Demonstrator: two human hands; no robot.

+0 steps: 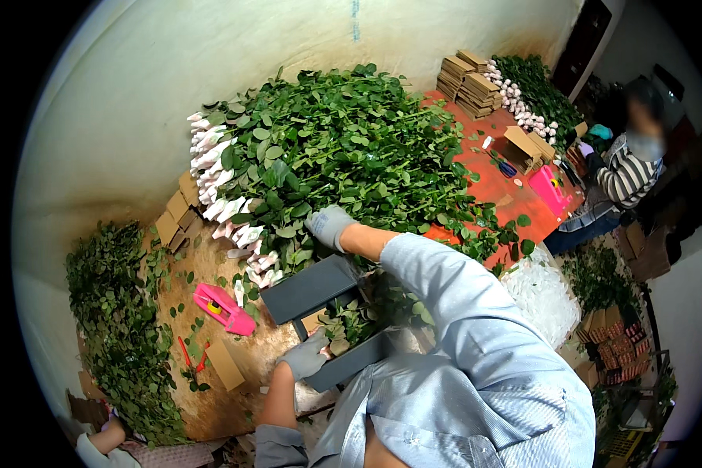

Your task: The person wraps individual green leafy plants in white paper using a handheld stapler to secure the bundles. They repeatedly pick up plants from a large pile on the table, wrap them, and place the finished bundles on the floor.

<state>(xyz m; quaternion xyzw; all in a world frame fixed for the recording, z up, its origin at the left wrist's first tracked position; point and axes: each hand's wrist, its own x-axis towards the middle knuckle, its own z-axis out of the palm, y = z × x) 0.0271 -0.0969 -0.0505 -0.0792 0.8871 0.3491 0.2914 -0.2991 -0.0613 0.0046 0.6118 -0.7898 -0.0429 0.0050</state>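
My right hand [329, 227], in a grey glove, reaches onto a big heap of leafy rose stems [351, 146]; whether its fingers grip a stem cannot be told. Along the heap's left side, the flower heads sit in white sleeves [210, 161]. My left hand [305, 358], also gloved, is at the end of a dark grey box-like holder [351, 362], beside leafy stems [351, 327] lying in it and a bit of pale pink at its fingertips. Its grip is partly hidden. A dark grey panel [310, 289] stands on the holder's far side.
Left on the table [199, 403] are a pink tape dispenser [225, 309], red-handled pruning shears [193, 360], a cardboard piece [225, 364] and more foliage [117, 333]. A co-worker [629, 164] is at the red table [491, 175] with stacked cardboard [471, 85]. Another person's arm [108, 439] shows lower left.
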